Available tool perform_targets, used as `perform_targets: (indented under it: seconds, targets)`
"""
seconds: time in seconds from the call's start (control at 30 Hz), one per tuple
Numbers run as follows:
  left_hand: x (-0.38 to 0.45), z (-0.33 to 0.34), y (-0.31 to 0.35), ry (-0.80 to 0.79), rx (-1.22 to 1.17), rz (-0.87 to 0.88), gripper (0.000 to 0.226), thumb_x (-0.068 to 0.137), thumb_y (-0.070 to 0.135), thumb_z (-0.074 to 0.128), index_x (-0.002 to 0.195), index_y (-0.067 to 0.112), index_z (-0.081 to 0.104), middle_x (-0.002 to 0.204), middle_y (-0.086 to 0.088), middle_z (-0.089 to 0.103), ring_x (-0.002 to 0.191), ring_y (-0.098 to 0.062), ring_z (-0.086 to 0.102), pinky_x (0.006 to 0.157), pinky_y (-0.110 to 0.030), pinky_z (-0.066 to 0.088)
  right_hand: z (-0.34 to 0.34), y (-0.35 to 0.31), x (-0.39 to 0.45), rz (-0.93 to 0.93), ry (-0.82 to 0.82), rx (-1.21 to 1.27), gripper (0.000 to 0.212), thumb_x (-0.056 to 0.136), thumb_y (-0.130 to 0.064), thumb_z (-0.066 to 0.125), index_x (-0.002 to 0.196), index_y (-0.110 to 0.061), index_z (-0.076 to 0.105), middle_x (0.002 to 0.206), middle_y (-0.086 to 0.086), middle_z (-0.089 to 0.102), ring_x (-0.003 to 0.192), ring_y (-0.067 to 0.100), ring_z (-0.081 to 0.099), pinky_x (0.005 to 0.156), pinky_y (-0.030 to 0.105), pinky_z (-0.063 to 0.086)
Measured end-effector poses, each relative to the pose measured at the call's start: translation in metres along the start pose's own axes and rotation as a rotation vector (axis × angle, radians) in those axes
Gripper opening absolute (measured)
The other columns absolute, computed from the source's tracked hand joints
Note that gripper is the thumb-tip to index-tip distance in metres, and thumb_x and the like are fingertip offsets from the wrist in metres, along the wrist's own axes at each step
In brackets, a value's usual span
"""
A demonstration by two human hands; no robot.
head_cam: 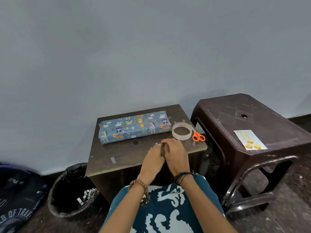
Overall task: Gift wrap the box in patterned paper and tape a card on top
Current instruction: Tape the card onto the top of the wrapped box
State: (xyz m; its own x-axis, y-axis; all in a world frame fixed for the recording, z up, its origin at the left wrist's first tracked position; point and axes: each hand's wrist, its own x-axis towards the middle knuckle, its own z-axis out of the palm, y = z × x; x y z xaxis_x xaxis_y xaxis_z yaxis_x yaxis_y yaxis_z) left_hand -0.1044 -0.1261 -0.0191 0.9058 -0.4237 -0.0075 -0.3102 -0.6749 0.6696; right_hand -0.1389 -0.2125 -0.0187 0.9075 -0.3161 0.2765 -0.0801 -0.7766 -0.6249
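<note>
Two hands are meeting over the small dark wooden table (117, 153), in front of the blue animal-patterned wrapped box (134, 128).
The left hand (154, 158) and right hand (175, 153) are touching, fingers curling together; what they pinch, I cannot tell. Right of the box are lying a clear tape roll (181, 131) and orange-handled scissors (198, 136); farther right, a yellow-printed card (249, 139) is sitting on the brown plastic stool (262, 121).

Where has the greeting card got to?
The card lies flat on the brown plastic stool, right of the small table, apart from the wrapped box.
</note>
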Motion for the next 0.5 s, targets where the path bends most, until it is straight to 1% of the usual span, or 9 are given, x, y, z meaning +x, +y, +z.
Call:
perform_targets:
  seconds: [0.07,0.13,0.17,0.23,0.3,0.33,0.4,0.5]
  targets:
    - [0.006,-0.001,0.008,0.006,-0.029,0.038,0.038,0.085,-0.003,0.040,0.118,0.011,0.054,0.115,-0.008,0.060,0.108,-0.026,0.056,0.088,-0.033,0.046,-0.006,0.003,0.006,0.032,0.039,-0.036,0.027,0.093,-0.012,0.045,0.116,-0.015,0.058,0.115,0.005,0.058,0.109,0.023,0.050,0.091,0.036,0.042]
    - [0.013,-0.002,0.023,0.014,-0.069,0.091,0.041,0.089,-0.001,0.041,0.127,0.012,0.052,0.122,-0.007,0.058,0.112,-0.022,0.055,0.088,-0.022,0.040,-0.016,0.005,0.013,0.088,0.091,-0.034,0.027,0.093,-0.014,0.046,0.118,-0.014,0.056,0.117,0.006,0.057,0.111,0.023,0.049,0.091,0.037,0.043]
    - [0.017,0.000,0.034,0.013,-0.085,0.124,0.042,0.090,0.000,0.042,0.129,0.012,0.050,0.125,-0.007,0.058,0.114,-0.020,0.054,0.087,-0.018,0.037,-0.024,0.008,0.016,0.131,0.131,-0.020,0.026,0.093,-0.015,0.047,0.118,-0.014,0.056,0.118,0.006,0.056,0.111,0.023,0.049,0.090,0.036,0.043]
    - [0.027,0.007,0.059,-0.003,-0.127,0.187,0.041,0.092,0.001,0.042,0.130,0.013,0.051,0.125,-0.007,0.058,0.114,-0.019,0.053,0.086,-0.015,0.035,-0.044,0.017,0.022,0.239,0.229,0.002,0.025,0.092,-0.016,0.048,0.116,-0.015,0.056,0.116,0.005,0.057,0.110,0.023,0.050,0.087,0.036,0.043]
    - [0.039,0.019,0.084,-0.028,-0.138,0.291,0.038,0.093,0.004,0.043,0.128,0.014,0.055,0.121,-0.007,0.060,0.112,-0.018,0.054,0.085,-0.010,0.032,-0.068,0.029,0.026,0.335,0.343,0.031,0.024,0.092,-0.017,0.048,0.115,-0.016,0.057,0.114,0.006,0.057,0.109,0.024,0.050,0.084,0.037,0.043]
    - [0.045,0.024,0.097,-0.045,-0.132,0.338,0.037,0.093,0.004,0.043,0.126,0.014,0.056,0.120,-0.006,0.061,0.112,-0.017,0.055,0.086,-0.009,0.032,-0.079,0.036,0.028,0.376,0.399,0.048,0.023,0.092,-0.017,0.049,0.114,-0.016,0.057,0.113,0.005,0.058,0.109,0.024,0.050,0.083,0.036,0.042]
    - [0.055,0.036,0.123,-0.098,-0.151,0.404,0.037,0.093,0.003,0.044,0.124,0.017,0.058,0.120,-0.003,0.062,0.111,-0.014,0.056,0.089,-0.012,0.035,-0.097,0.050,0.031,0.459,0.493,0.067,0.021,0.092,-0.017,0.049,0.112,-0.016,0.057,0.113,0.005,0.058,0.110,0.025,0.050,0.082,0.036,0.042]
    - [0.072,0.058,0.155,-0.160,-0.150,0.469,0.034,0.093,0.004,0.045,0.120,0.016,0.061,0.119,-0.003,0.063,0.108,-0.012,0.058,0.090,-0.014,0.039,-0.118,0.071,0.037,0.596,0.647,0.112,0.020,0.093,-0.019,0.049,0.111,-0.016,0.057,0.111,0.006,0.059,0.108,0.025,0.049,0.084,0.039,0.045]
